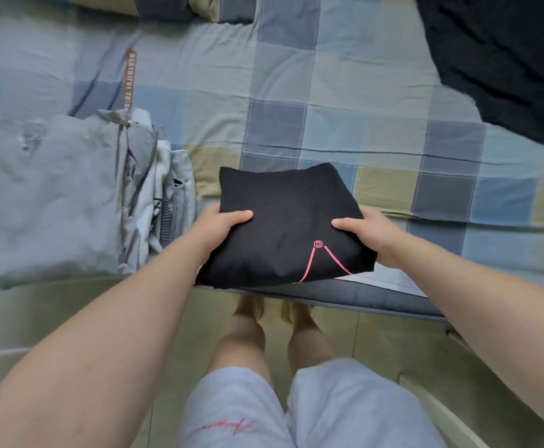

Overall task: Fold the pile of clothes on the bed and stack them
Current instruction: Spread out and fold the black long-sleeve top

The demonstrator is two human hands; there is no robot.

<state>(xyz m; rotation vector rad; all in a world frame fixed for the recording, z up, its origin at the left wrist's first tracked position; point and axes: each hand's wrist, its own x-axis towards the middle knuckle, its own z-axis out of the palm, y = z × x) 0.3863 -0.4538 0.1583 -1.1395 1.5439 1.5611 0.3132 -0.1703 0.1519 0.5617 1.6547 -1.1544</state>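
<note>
As left hand (222,227), right hand (369,236) grip black garment (283,205), stack (57,195) nearby

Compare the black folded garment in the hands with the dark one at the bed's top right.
Black folded garment is a compact rectangle; dark garment lies spread, unfolded. Left hand and right hand grip the folded one's sides; the dark garment is untouched. The folded one shows pink print at the bed's near edge; the other is plain, far right. Both are dark fabric.

The folded black garment (283,221) is smooth matt cloth; the checked bed sheet (345,118) is soft, creased cotton-like fabric.
</note>
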